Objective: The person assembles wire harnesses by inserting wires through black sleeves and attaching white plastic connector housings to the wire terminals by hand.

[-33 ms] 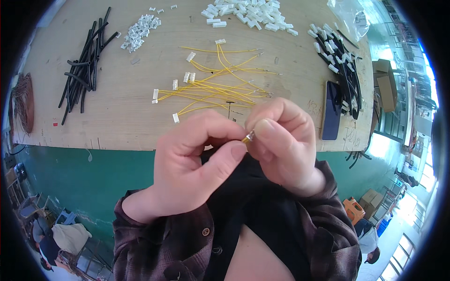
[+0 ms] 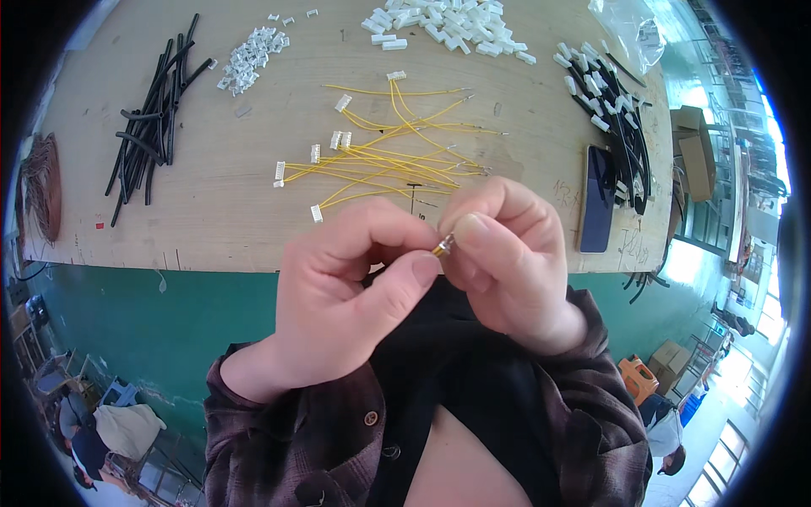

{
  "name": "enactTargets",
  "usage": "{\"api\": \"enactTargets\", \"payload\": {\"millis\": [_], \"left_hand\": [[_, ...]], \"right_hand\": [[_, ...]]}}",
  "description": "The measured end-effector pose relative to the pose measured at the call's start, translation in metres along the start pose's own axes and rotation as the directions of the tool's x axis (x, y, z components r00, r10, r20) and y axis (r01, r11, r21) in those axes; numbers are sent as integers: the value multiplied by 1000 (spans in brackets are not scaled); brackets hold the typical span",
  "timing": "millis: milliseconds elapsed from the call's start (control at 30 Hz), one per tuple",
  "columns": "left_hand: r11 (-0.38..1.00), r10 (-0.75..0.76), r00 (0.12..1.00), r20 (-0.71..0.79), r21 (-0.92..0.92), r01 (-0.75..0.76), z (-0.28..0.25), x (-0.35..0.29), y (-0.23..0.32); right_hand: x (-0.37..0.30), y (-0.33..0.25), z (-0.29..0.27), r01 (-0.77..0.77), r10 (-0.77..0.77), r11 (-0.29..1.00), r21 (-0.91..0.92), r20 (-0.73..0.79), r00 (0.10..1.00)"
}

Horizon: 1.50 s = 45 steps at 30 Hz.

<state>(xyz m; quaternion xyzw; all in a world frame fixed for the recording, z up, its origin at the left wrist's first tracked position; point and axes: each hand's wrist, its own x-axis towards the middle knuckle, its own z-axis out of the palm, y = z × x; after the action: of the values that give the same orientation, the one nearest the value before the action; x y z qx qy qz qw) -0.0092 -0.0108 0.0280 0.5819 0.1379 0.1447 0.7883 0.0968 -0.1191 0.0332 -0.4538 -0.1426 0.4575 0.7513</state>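
Between thumb and forefinger, my left hand (image 2: 346,296) pinches short ends of yellow wires (image 2: 438,250) with silvery metal terminals. My right hand (image 2: 511,266) closes its thumb and fingers on the terminal ends, just right of the left fingertips. My fingers cover most of what I hold, so the number of wires cannot be told. Beyond my hands, several yellow wire leads (image 2: 397,156) lie fanned across the table, white connectors mostly at their left ends and bare terminals at the right. The nearest white connector (image 2: 317,213) lies just past my left hand.
On the wooden table (image 2: 228,228) are black tubes (image 2: 152,127), small white connectors (image 2: 253,59) and white plastic housings (image 2: 456,25). Black tubes with white housings (image 2: 621,118), a phone (image 2: 597,203) and a clear plastic bag (image 2: 629,34) lie at right. Brown strands (image 2: 42,190) hang at the left edge.
Both hands have shifted very slightly to the left, and a bit more of the metal terminals shows between the fingertips. The things on the table stay put.
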Motion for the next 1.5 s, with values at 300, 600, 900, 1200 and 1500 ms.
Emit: {"api": "enactTargets", "payload": {"millis": [300, 600, 900, 1200, 1500], "left_hand": [[942, -198, 973, -115, -297, 157, -14, -4, -7], [928, -218, 963, -157, -340, 155, -18, 2, -11], [915, -183, 972, -145, -388, 114, -19, 8, -11], [969, -106, 983, -149, -239, 68, -14, 9, -11], [995, -25, 993, -115, -94, 15, -7, 12, -12]], "right_hand": [[70, -24, -38, -31, 150, 683, -730, 98, 984], [186, 8, -83, 109, -422, -453, -885, 320, 848], [181, 7, -89, 174, -449, -480, -860, 412, 793], [46, -11, -14, -224, 224, 973, -51, 4, 975], [33, 3, -12, -180, 192, 972, 152, -69, 979]]}}
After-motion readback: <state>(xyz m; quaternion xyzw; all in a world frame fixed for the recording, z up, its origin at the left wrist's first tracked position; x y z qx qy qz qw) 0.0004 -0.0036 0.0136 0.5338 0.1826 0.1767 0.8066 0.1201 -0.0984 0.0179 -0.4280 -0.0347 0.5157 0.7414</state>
